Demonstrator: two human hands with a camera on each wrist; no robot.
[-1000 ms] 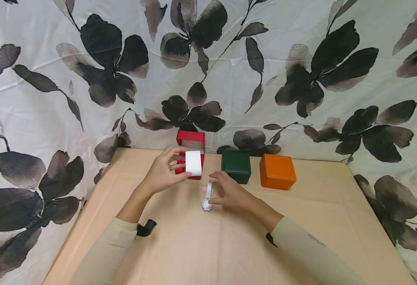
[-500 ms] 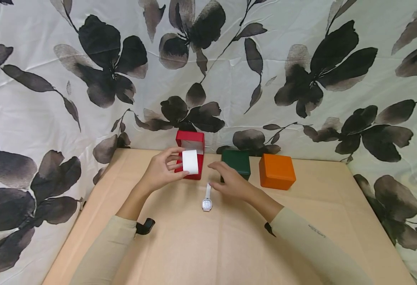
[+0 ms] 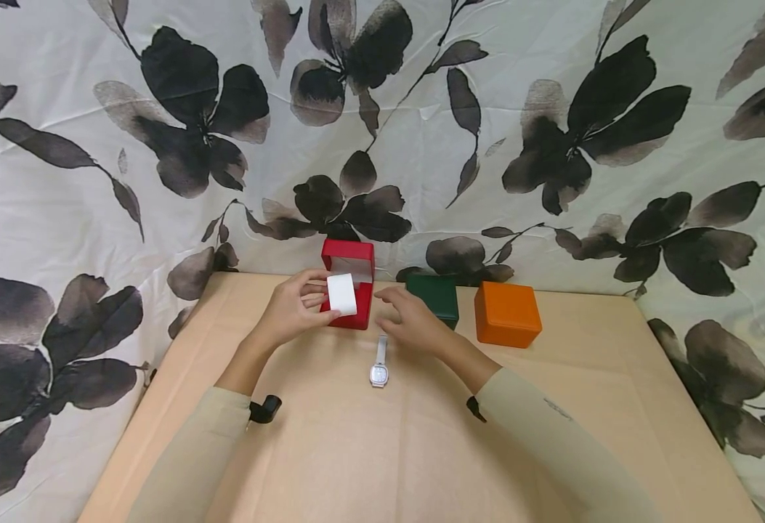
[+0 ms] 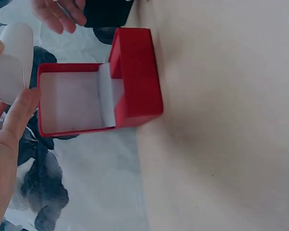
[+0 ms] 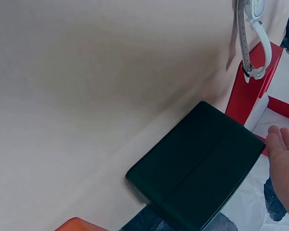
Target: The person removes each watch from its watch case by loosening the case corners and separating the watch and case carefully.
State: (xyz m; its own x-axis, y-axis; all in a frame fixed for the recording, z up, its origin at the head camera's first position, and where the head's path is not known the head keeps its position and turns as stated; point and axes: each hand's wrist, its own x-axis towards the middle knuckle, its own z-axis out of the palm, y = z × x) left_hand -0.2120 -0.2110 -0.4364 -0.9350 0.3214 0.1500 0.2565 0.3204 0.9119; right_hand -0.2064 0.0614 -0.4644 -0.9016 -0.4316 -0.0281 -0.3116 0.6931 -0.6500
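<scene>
My left hand [image 3: 290,309] pinches a white watch cushion [image 3: 342,294] between thumb and fingers, held over the front of the red watch box [image 3: 348,250]. That box stands with its lid raised, showing a pale lining; the left wrist view shows the cushion [image 4: 17,60] outside the box [image 4: 142,79]. My right hand [image 3: 415,323] hovers to the right of the red box, fingers loosely bent and holding nothing. Just in front of it, a white-strapped wristwatch [image 3: 378,374] lies on the table, its strap looped in the right wrist view.
A closed green box [image 3: 436,296] sits behind my right hand and is partly covered by it. Beside it on the right is a closed orange box [image 3: 508,314]. A floral cloth [image 3: 421,131] hangs behind the beige table [image 3: 382,450].
The cushion has shifted slightly left with my left hand. My right hand has drawn away from the watch, back and toward the red box. The watch stays in place.
</scene>
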